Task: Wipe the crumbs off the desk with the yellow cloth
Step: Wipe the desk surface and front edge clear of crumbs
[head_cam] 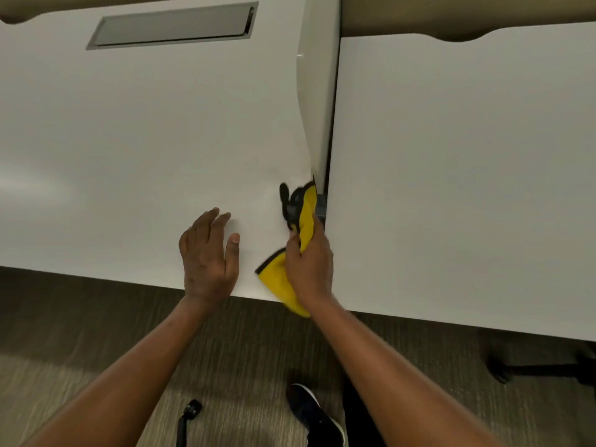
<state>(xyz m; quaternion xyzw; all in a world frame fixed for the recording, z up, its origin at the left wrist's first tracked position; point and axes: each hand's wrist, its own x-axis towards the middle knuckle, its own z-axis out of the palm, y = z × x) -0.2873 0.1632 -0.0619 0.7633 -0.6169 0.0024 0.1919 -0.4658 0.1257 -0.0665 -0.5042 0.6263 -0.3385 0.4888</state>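
Gripping the yellow cloth (281,282) in a closed fist at the bench (129,140) front edge, the right hand (308,269) has it bunched and partly overhanging, the left hand (208,256) pressed open and flat just beside, empty, the grey cable hatch (174,25) far behind.

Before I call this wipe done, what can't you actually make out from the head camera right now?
- Crumbs: none resolvable on the white desk; too small or pale.
- Desk under the yellow cloth: covered by the cloth and right hand.
- Desk under the left hand: hidden by the flat palm.
- Gap between the desks: dark, contents unreadable.
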